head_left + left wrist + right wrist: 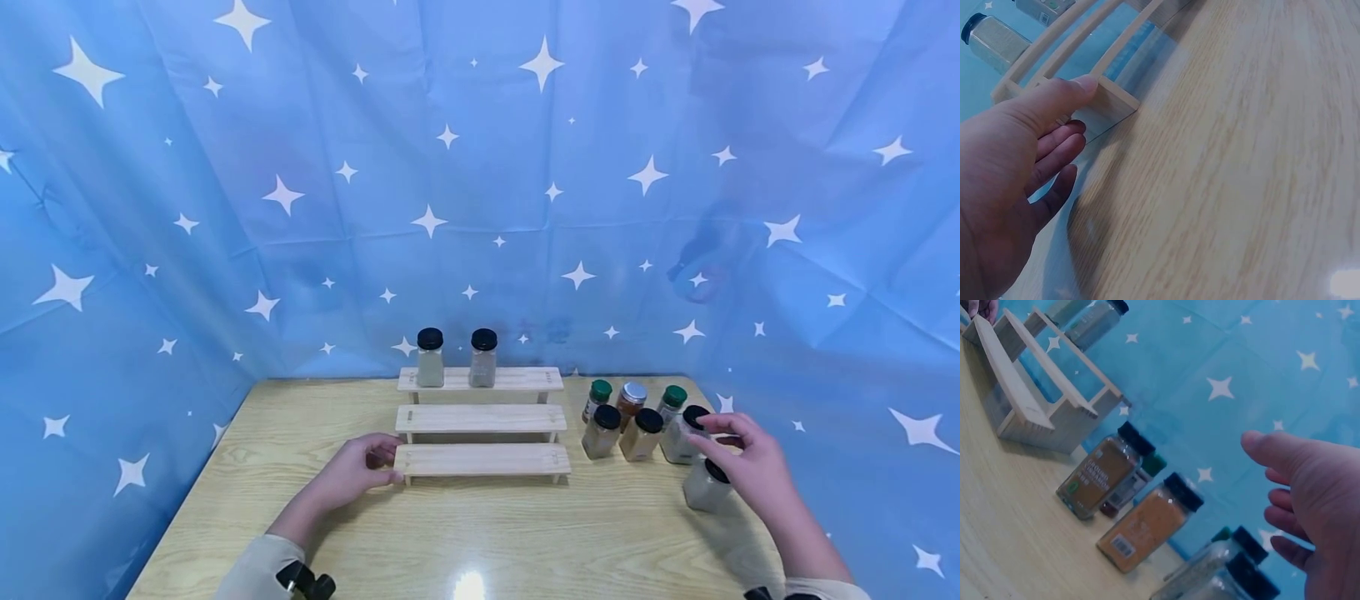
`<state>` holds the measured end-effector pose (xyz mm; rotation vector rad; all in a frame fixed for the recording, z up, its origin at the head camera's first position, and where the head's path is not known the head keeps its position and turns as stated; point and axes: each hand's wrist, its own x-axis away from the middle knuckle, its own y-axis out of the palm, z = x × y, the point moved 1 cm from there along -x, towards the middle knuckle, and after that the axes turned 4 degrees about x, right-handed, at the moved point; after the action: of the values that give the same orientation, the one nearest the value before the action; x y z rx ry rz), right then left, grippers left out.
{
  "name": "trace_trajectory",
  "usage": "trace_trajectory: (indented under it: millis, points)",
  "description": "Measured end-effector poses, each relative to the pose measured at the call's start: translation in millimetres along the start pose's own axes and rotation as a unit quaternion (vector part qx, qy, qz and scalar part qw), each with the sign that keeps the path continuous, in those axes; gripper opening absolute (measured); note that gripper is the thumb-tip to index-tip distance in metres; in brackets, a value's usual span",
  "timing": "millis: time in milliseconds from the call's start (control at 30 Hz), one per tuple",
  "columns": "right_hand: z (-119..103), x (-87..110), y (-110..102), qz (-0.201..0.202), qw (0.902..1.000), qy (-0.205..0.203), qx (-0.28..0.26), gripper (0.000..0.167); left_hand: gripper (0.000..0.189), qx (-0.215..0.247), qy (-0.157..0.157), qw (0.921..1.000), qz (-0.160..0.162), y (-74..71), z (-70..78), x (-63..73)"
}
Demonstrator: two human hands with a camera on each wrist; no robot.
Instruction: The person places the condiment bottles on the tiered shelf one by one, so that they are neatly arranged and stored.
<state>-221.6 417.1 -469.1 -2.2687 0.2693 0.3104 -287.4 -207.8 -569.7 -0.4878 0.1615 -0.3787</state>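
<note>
At the left end of a three-tier wooden rack (480,419), my left hand (351,473) holds the lowest step's end, its thumb (1082,86) against the wood. The other fingers curl loosely below, and the index finger is mostly hidden in the left wrist view. My right hand (756,467) hovers by two black-lidded spice jars on the right, a rear one (677,443) and a nearer pale one (703,490). Its thumb and fingers are spread apart with nothing between them; the right wrist view shows it apart from the jars.
Two black-lidded jars, one pale green (430,367) and one greyish (483,367), stand on the top step. Right of the rack are a brown spice jar (600,437), an orange one (637,443), a silver-lidded jar (632,400) and green-lidded jars (597,400). A starry blue curtain (480,183) hangs behind.
</note>
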Motion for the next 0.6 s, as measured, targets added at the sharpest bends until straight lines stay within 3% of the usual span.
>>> trace_trajectory:
  millis: [267,600]
  points:
    - [16.5,11.2,2.1,-0.014,0.9997,0.021,0.000,0.044,0.055,-0.001,-0.001,1.0000,0.002,-0.4,0.4,0.2]
    - [27.1,16.7,3.0,0.007,0.9996,0.028,-0.002,0.042,0.055,0.001,-0.006,1.0000,0.002,-0.5,1.2,0.0]
